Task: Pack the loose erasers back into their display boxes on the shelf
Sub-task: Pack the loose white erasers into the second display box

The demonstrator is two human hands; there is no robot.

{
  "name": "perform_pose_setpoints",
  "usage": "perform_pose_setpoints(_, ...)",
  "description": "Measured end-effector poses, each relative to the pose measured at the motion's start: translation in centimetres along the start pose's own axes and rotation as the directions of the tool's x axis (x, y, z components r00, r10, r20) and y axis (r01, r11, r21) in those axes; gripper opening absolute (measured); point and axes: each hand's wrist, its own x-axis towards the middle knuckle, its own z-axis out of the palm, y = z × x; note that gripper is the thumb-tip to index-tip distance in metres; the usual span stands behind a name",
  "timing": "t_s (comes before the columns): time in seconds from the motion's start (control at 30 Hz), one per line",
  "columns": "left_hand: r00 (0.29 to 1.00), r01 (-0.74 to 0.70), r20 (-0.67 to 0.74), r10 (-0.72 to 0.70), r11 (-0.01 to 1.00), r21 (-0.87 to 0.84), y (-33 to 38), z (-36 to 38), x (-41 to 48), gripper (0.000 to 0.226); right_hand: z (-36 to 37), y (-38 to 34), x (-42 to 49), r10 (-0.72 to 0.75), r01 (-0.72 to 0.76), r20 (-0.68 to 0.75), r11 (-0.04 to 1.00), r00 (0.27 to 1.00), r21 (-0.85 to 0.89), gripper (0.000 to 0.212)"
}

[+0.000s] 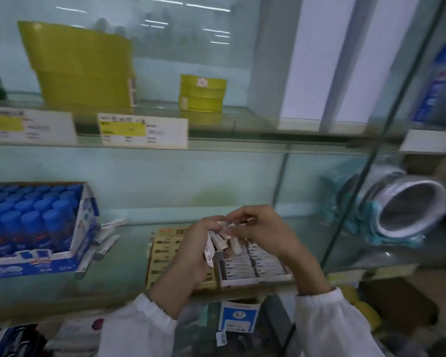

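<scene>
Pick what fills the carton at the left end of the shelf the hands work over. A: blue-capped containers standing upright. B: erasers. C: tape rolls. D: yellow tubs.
A: the carton is packed with rows of upright blue-capped containers; the erasers lie in the display boxes further right instead.

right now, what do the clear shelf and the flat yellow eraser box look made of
Clear shelf board: glass, glossy and see-through with a greenish tint. Flat yellow eraser display box: probably printed cardboard, matte, with thin folded walls.
</scene>
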Motion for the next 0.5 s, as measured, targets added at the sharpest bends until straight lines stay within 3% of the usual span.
perform_pose_setpoints(0.17,0.996,-0.056,-0.080,0.049,0.995,-0.085,-0.4,1.2,0.4,0.030,-0.2,1.1,-0.5,0.115,-0.091,-0.091,0.969,0.989,0.231,0.034)
perform_pose_setpoints(0.23,0.989,-0.100,-0.121,0.083,0.985,-0.139,-0.6,1.1,0.4,0.031,0.5,1.5,-0.6,0.171,-0.138,-0.113,0.958,0.979,0.250,0.024)
perform_pose_setpoints(0.33,0.975,-0.175,-0.172,0.137,0.958,-0.227,-0.6,0.4,0.5,0.028,1.7,1.8,-1.4,0.185,-0.166,-0.029,0.935,0.982,0.313,0.010)
perform_pose_setpoints(0.5,0.979,-0.205,-0.097,0.182,0.903,-0.377,-0.5,-0.2,0.6,0.027,3.8,1.8,-1.9,0.218,-0.219,0.065,0.816,0.974,0.535,0.013)
